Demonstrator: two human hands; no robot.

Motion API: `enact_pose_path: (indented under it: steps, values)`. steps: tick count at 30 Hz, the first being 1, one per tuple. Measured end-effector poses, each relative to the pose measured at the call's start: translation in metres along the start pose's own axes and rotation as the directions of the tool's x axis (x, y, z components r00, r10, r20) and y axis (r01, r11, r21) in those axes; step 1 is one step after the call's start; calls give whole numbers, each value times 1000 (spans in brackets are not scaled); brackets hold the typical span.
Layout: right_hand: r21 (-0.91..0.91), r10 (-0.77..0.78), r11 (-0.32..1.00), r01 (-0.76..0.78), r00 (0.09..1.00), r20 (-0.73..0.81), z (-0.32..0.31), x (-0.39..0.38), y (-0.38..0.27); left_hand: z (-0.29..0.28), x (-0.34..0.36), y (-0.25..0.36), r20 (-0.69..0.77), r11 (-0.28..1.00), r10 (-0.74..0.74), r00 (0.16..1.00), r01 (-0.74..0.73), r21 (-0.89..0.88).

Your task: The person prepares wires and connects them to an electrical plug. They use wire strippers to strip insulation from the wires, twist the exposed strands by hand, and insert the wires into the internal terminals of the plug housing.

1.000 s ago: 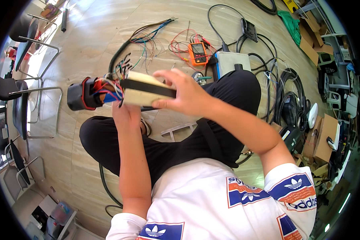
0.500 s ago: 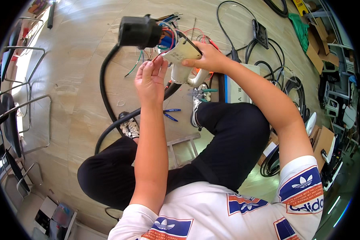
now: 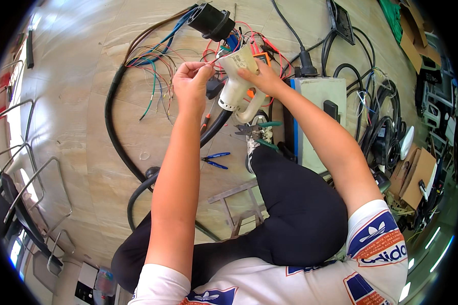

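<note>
Cream plastic pistol-shaped connector housing [image 3: 234,85]: gripped in half-closed right hand [image 3: 265,80]. Left hand [image 3: 191,84]: thumb and fingertips pinched on thin red wire [image 3: 215,60].

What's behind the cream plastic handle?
Part of an orange box-shaped meter and beige marbled floor show behind the cream plastic looped handle. The handle and the person's right hand hide much of that meter; anything else there can't be seen.
</note>
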State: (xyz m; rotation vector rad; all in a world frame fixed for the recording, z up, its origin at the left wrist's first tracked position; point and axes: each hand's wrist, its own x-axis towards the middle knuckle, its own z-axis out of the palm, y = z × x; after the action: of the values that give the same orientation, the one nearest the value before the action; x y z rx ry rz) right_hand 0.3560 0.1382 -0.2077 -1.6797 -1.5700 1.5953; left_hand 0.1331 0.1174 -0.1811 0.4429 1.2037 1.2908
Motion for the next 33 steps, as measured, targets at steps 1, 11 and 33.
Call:
enact_pose_path:
  steps: [1,11,33]
  values:
    - [-8,18,1000,-18,1000,-18,1,3,9,-1,8,-7,47,999,26,999,-28,30]
    - [-355,27,932,-80,988,-152,-2,-10,52,14,31,-37,172,868,-94,981,-3,496]
    - [-749,-96,653,117,993,72,27,-145,101,21,13,-44,211,878,-234,949,113,465]
